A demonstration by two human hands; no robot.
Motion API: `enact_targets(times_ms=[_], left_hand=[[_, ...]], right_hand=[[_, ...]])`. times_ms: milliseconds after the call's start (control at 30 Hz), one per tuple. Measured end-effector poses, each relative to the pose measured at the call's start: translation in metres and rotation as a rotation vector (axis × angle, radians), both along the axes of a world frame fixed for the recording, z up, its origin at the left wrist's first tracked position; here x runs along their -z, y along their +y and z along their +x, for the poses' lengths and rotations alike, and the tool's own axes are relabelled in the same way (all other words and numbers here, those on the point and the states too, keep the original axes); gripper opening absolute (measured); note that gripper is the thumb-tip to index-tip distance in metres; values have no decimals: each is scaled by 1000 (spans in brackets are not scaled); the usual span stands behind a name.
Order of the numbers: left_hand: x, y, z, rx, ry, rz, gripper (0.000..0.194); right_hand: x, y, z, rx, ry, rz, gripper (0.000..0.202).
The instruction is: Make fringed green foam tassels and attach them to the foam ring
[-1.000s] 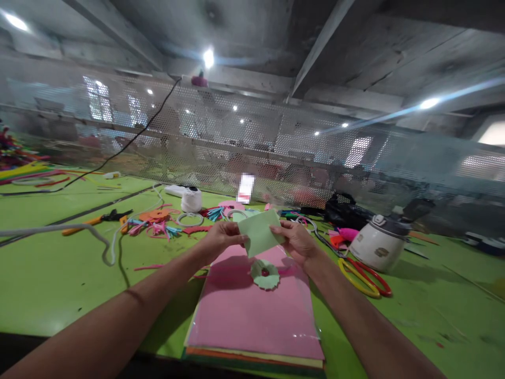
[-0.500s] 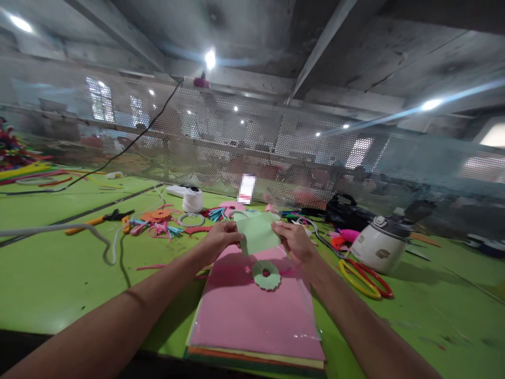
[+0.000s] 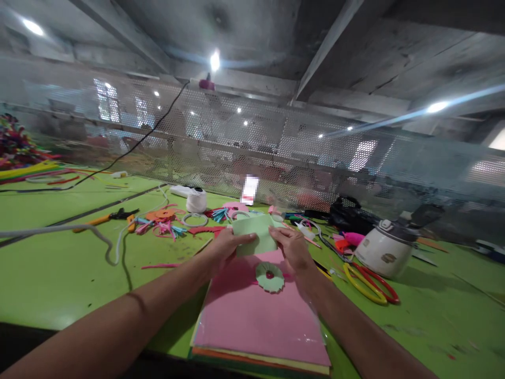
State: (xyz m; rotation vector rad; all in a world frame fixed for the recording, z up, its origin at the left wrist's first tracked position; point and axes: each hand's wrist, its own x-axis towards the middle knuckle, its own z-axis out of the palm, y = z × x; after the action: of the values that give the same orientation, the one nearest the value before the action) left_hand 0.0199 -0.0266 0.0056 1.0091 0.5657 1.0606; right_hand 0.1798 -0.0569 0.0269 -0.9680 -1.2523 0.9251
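Note:
Both my hands hold one light green foam sheet (image 3: pixel 254 236) just above the far end of a pink sheet (image 3: pixel 256 310) that tops a stack of coloured sheets. My left hand (image 3: pixel 224 248) pinches its left edge and my right hand (image 3: pixel 291 247) its right edge. A small green foam flower with a red centre (image 3: pixel 269 276) lies on the pink sheet, right below the held sheet.
The green table (image 3: pixel 59 273) carries yellow and red-handled scissors (image 3: pixel 369 281), a white glue pot (image 3: pixel 389 251), a white thread roll (image 3: pixel 196 200), coloured foam scraps (image 3: pixel 165 223), orange pliers (image 3: pixel 106 218), a grey cable (image 3: pixel 79 231) and a black bag (image 3: pixel 349 215). A perforated metal screen (image 3: pixel 252 152) closes the far side.
The green sheet has come down and tilted flatter, from chest height toward the pink stack. Both hands have lowered with it and kept their grip.

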Motion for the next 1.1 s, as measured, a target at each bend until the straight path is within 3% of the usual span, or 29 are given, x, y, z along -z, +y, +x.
enact_targets(times_ms=[467, 633, 800, 1100], left_hand=[[-13, -11, -1, -84, 78, 37, 36], [-11, -10, -3, -75, 115, 64, 36], [-7, -9, -3, 12, 119, 98, 31], [-6, -10, -1, -2, 175, 88, 31]], right_hand=[[-4, -1, 1, 1, 58, 37, 27], [-4, -2, 0, -2, 24, 65, 25], [-4, -2, 1, 32, 36, 82, 24], [2, 0, -5, 89, 130, 76, 24]])
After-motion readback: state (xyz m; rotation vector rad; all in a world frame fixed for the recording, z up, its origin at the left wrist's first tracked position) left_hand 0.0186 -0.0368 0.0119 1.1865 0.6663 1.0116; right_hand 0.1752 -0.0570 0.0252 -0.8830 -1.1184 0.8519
